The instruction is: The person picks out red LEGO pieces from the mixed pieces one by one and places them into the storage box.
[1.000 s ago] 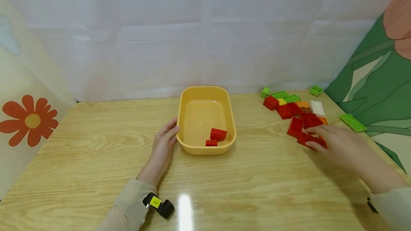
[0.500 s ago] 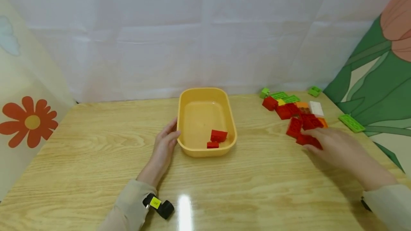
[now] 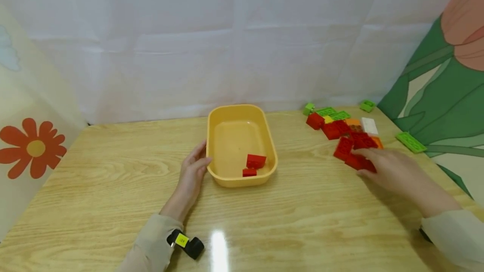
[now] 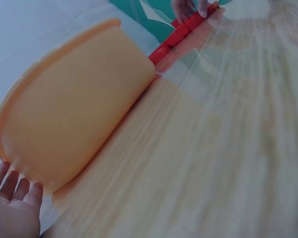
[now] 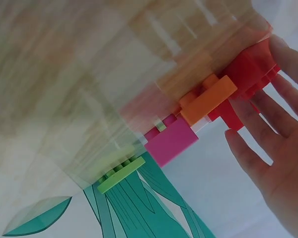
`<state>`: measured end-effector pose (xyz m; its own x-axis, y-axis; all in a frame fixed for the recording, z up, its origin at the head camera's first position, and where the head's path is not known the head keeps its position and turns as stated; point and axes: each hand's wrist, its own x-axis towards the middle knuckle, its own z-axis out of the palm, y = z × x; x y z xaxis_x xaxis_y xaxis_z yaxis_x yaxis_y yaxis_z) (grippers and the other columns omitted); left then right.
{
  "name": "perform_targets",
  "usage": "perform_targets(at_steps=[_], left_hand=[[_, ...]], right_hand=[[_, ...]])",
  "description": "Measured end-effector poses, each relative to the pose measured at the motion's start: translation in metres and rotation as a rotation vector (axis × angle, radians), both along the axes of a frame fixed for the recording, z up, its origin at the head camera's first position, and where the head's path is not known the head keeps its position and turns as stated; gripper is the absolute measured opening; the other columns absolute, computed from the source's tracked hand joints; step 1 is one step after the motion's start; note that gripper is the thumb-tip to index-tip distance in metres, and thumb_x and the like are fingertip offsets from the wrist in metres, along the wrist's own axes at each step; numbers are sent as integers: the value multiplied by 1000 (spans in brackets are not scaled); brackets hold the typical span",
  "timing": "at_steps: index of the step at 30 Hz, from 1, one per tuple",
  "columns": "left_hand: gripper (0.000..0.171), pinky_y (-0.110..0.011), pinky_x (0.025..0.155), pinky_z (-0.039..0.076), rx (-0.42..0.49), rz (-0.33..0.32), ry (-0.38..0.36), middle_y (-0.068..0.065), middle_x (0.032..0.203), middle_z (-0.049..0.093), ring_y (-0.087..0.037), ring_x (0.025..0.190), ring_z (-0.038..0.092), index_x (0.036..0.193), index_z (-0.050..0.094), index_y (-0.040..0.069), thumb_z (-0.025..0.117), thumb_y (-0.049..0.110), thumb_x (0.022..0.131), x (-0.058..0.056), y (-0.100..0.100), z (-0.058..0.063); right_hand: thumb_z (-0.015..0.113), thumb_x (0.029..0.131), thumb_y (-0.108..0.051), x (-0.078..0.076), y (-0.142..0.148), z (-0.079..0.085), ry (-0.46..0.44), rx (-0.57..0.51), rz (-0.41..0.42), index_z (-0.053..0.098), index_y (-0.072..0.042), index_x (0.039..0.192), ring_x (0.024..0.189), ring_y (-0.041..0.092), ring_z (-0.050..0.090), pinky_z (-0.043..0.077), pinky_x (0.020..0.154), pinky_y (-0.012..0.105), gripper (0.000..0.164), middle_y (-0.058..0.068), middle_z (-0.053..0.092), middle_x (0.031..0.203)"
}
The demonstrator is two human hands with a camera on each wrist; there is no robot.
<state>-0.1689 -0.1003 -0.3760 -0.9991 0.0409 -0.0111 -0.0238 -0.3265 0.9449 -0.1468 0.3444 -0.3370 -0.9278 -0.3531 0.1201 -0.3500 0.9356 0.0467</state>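
Observation:
My left hand (image 3: 190,176) holds the left side of a yellow plastic bin (image 3: 242,182), its thumb at the rim. In the left wrist view its fingertips (image 4: 36,192) rest against the outer wall. Two red bricks (image 3: 256,161) lie inside at the bin's near right corner. Over at the right, my right hand (image 3: 395,175) pinches a red toy building brick (image 3: 355,163) at the near end of a pile, thumb in front and fingers behind. Another red brick (image 3: 343,148) lies right beside it. The right palm partly hides the held brick.
Behind the held brick lie more red bricks (image 3: 332,130), a white brick (image 3: 369,125), an orange brick (image 5: 208,100) and several green plates (image 3: 326,112). One green plate (image 3: 411,142) sits by the table's right edge. A white cloth (image 3: 159,53) hangs behind the table (image 3: 287,221).
My right hand's fingers and thumb have drawn closer together on the near red brick. The left hand stays at the bin. The whole head view has shifted slightly.

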Motion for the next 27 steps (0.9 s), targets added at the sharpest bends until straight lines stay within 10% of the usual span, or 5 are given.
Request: perform_targets(at_steps=[27], left_hand=[[58,-9,88,49,40,-6,-38,-20,150,35,-22,127,42,145,31,-1,42,-4,88,0,-1,1]], right_hand=[[72,75,-17,9,0,14,-9,6,-46,65,0,113,86,42,63,54,71,58,43,29,69,102]])
